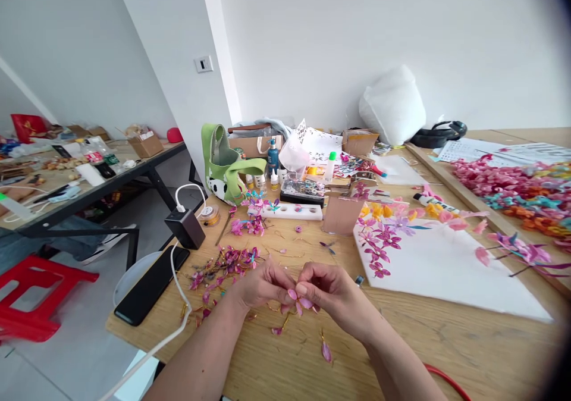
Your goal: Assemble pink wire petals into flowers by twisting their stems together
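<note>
Over the wooden table (250, 353), my left hand (267, 286) and my right hand (328, 297) meet, both closed in a pinch on one small pink-purple artificial flower (300, 301). Its petals spread below my fingertips; the exact grip points are partly hidden. Left of my left hand lies a heap of purple artificial flowers (232, 261) on thin gold wire stems. A loose wired petal (326, 350) rests on the wood below my right hand, and another petal (277, 331) lies under the held flower. A blue-winged piece (328, 247) sits beyond my hands.
At left are a black phone (151, 285), a dark charger block (185, 228) and a white cable (176, 282). A white foam board (446, 270) bearing flowers stretches right. Behind stand a green bag (223, 169), small bottles and a cardboard piece (342, 215). A red stool (40, 294) is on the floor.
</note>
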`<state>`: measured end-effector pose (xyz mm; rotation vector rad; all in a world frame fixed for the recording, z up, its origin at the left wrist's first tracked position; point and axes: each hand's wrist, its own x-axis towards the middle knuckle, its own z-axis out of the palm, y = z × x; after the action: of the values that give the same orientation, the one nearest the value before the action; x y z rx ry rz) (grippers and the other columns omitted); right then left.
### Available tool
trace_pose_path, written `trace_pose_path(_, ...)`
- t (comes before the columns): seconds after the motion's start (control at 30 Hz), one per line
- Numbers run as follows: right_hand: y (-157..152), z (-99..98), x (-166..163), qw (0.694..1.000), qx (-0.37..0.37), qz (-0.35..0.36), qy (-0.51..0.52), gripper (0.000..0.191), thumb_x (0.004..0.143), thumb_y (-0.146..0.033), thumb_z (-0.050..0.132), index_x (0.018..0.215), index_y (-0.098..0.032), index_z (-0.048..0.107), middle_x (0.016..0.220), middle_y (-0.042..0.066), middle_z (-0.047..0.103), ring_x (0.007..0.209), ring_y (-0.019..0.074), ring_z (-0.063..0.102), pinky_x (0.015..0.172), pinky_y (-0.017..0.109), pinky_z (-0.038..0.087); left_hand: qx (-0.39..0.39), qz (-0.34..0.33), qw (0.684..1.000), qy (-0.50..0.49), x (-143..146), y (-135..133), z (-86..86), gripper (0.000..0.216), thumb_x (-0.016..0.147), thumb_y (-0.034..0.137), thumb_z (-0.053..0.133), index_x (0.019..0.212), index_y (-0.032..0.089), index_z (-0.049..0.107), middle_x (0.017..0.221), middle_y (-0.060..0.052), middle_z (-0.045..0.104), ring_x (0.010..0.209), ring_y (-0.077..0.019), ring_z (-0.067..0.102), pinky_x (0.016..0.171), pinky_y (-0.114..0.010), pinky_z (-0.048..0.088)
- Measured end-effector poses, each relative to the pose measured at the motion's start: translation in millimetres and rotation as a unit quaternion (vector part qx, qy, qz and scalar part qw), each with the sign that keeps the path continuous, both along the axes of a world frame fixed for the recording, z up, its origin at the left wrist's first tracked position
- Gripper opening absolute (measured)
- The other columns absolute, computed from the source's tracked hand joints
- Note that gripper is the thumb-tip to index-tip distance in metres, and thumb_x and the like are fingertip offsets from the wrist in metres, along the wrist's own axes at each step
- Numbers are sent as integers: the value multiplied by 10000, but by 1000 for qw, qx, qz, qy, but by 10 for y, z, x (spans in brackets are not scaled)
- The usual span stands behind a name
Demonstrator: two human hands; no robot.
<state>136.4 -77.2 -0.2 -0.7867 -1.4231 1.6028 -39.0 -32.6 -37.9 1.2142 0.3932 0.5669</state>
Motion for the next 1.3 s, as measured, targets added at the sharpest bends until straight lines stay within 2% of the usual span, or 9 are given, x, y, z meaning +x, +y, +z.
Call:
trace_pose_path(0.17, -21, 49, 4, 999, -25, 21, -3, 393, 679, -518, 721, 641, -159, 566, 571, -8, 599, 547, 126, 579, 549, 249, 437, 10, -32, 999, 16, -3, 0, 35, 330, 613, 407, 781, 745, 104, 764, 628, -118, 700, 413, -91, 510, 399, -203, 404)
trace_pose_path(0.3, -32, 21, -7, 1000, -18, 10, 3, 404, 681, -504, 725, 582, -163, 532, 545, -8, 595, 523, 122, 572, 538, 243, 424, 32, -45, 998, 12, 3, -1, 44, 330, 640, 424, 760, 758, 116, 765, 649, -120, 710, 442, -102, 532, 425, -206, 416)
trace_pose_path(0.43, -26, -7, 1, 998, -53, 12, -8, 426, 653, -523, 736, 561, -162, 528, 519, -13, 580, 519, 120, 549, 521, 236, 380, 37, -68, 997, 32, -6, 6, 17, 325, 665, 409, 746, 802, 115, 763, 724, -138, 725, 469, -108, 551, 451, -211, 422)
trace_pose_path(0.6, -6, -8, 39, 995, -92, 23, -8, 401, 650, -507, 744, 639, -132, 601, 554, 0, 606, 553, 119, 530, 562, 243, 362, 37, -55, 998, 9, -20, 24, -26, 291, 653, 386, 762, 750, 113, 766, 622, -104, 694, 452, -91, 517, 459, -204, 423)
trace_pose_path(0.87, -34, -25, 22, 998, -32, -10, -59, 418, 708, -521, 693, 587, -158, 523, 515, -7, 560, 497, 104, 448, 491, 225, 288, 27, -63, 998, 12, -5, -14, 7, 239, 690, 322, 746, 797, 109, 760, 754, -129, 727, 470, -96, 564, 477, -207, 462)
trace_pose_path(1.1, -35, 19, 36, 997, -54, 7, -59, 444, 714, -568, 658, 595, -156, 542, 538, -9, 572, 502, 97, 438, 499, 221, 280, 29, -57, 998, -6, -27, 19, -45, 170, 692, 285, 748, 764, 131, 764, 711, -108, 729, 477, -95, 582, 463, -187, 457)
trace_pose_path(1.3, -42, 15, 14, 996, -26, -21, -88, 445, 724, -558, 653, 573, -164, 510, 499, -30, 510, 485, 88, 388, 479, 223, 248, 19, -69, 997, 24, -14, -17, 5, 230, 677, 335, 753, 784, 132, 764, 793, -130, 735, 478, -113, 585, 447, -209, 440)
